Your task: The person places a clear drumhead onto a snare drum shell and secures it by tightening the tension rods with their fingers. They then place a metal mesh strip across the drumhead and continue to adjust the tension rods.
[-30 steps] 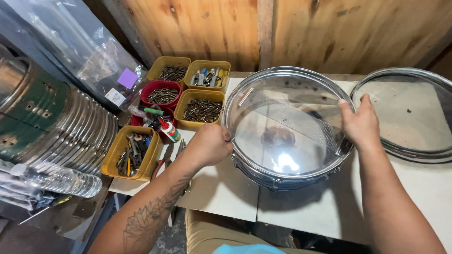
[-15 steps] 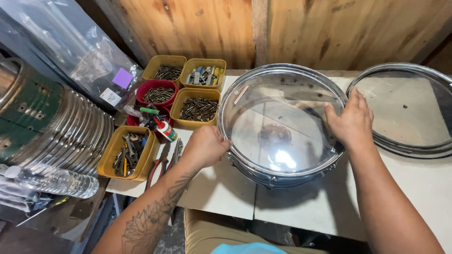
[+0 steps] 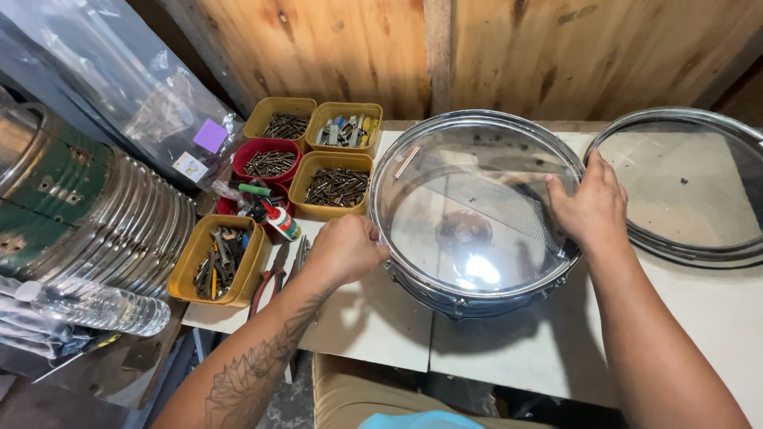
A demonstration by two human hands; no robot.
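A shallow snare drum (image 3: 469, 230) with a clear head and chrome rim lies flat on the white tabletop (image 3: 373, 318). My left hand (image 3: 343, 248) grips its left rim, fingers curled over the edge. On the right side my right hand (image 3: 590, 205) rests on the rim, palm down, fingers reaching onto the clear head. Snare wires show through the head as a pale band.
A second clear head in a chrome hoop (image 3: 690, 184) lies at the right. Yellow and red bins of screws and bits (image 3: 334, 184) stand at the left, with pliers (image 3: 274, 270), a stack of drum shells (image 3: 95, 222) and a plastic bottle (image 3: 91, 306).
The drum has shifted slightly left and toward me between my hands. My right hand slid from the far right rim further onto the head.
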